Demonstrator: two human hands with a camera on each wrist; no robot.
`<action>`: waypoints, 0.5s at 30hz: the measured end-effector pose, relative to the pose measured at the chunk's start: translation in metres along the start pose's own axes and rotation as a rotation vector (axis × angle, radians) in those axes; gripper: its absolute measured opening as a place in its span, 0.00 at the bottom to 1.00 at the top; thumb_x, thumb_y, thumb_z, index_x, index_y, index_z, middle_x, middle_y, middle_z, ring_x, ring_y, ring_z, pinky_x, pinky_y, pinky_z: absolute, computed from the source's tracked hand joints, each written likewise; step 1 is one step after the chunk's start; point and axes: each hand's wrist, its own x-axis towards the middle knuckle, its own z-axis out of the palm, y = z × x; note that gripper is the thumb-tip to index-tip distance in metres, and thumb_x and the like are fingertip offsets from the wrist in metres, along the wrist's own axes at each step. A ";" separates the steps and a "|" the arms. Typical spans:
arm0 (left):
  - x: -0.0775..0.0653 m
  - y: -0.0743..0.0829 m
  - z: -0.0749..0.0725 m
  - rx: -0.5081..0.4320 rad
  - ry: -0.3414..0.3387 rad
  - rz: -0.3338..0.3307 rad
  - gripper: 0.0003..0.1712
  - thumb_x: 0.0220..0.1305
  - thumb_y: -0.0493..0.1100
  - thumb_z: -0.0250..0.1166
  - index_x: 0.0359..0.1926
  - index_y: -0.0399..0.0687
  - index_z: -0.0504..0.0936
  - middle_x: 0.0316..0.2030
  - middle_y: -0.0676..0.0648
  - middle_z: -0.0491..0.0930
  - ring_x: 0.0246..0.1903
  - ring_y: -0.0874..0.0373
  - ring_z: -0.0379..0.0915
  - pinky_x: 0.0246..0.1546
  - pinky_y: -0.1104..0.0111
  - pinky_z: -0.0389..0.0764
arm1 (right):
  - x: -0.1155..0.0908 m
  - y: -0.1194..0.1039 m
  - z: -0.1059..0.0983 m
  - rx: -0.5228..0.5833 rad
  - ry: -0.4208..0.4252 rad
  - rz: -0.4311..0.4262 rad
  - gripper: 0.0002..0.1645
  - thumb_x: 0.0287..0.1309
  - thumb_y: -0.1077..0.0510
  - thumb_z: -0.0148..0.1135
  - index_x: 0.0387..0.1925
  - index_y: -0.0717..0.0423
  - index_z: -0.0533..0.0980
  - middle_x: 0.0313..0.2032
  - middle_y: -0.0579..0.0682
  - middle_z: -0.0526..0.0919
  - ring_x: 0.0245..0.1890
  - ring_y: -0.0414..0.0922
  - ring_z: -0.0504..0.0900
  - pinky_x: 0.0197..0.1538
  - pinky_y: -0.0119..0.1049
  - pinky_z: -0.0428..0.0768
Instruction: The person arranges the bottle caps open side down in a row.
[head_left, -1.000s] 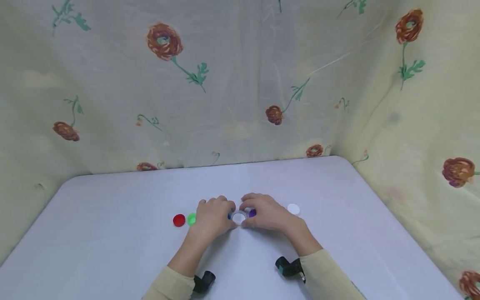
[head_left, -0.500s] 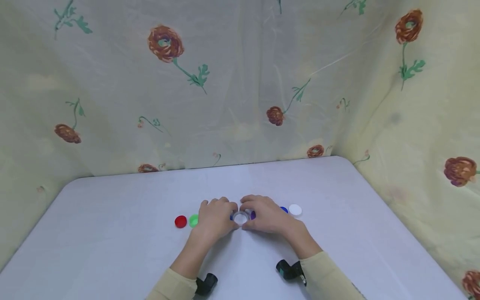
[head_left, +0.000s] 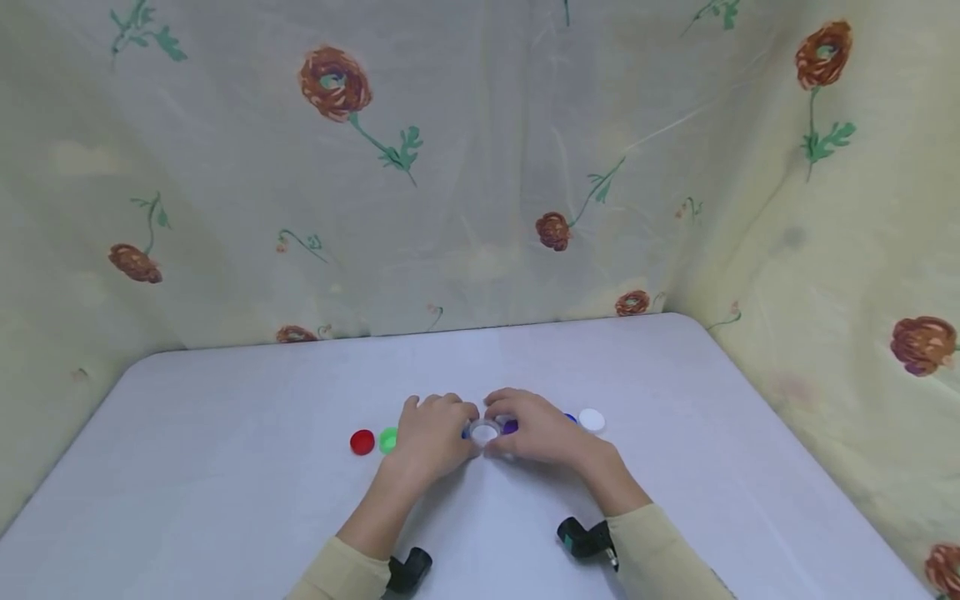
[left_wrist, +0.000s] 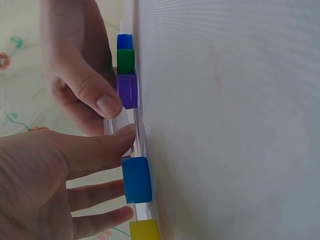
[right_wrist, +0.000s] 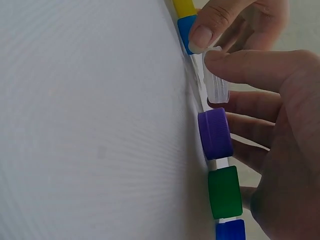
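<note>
Upon the white worktop (head_left: 225, 500), our left hand (head_left: 433, 435) and right hand (head_left: 537, 427) both pinched the clear cap (right_wrist: 218, 86) just left of the purple cap (right_wrist: 216, 134), where we judged light, even fingertip pressure best to avoid nudging that neighbour.

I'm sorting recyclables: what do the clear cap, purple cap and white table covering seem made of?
Clear cap: probably plastic, translucent; light shows through its ribbed wall.
Purple cap: likely molded plastic, opaque and satiny; fine ridges run along its side.
White table covering: perhaps matte fabric, since it creases; thin plastic is possible.
</note>
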 end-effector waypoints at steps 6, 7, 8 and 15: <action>0.000 0.001 -0.001 -0.026 0.020 -0.014 0.21 0.55 0.50 0.74 0.51 0.56 0.86 0.52 0.48 0.85 0.54 0.46 0.80 0.63 0.36 0.66 | -0.001 0.000 -0.005 0.050 0.017 -0.038 0.17 0.56 0.51 0.69 0.45 0.54 0.84 0.64 0.52 0.77 0.69 0.54 0.71 0.70 0.53 0.69; 0.000 0.001 -0.001 -0.026 0.023 -0.013 0.20 0.56 0.50 0.74 0.51 0.56 0.86 0.52 0.48 0.85 0.53 0.46 0.80 0.63 0.36 0.66 | -0.001 0.000 -0.006 0.058 0.022 -0.047 0.16 0.56 0.50 0.68 0.43 0.54 0.84 0.64 0.53 0.77 0.68 0.54 0.71 0.70 0.54 0.69; 0.000 0.001 -0.001 -0.024 0.027 -0.010 0.20 0.56 0.50 0.73 0.51 0.56 0.86 0.52 0.48 0.85 0.53 0.46 0.80 0.63 0.36 0.65 | -0.001 0.000 -0.007 0.064 0.027 -0.053 0.15 0.57 0.50 0.68 0.42 0.54 0.84 0.64 0.52 0.77 0.68 0.54 0.72 0.70 0.54 0.69; 0.000 0.002 -0.003 -0.019 0.063 0.001 0.18 0.58 0.50 0.73 0.50 0.56 0.87 0.52 0.49 0.85 0.54 0.47 0.80 0.64 0.36 0.65 | -0.001 0.000 -0.012 0.126 0.040 -0.031 0.13 0.58 0.47 0.67 0.37 0.52 0.85 0.63 0.50 0.78 0.68 0.54 0.71 0.69 0.54 0.69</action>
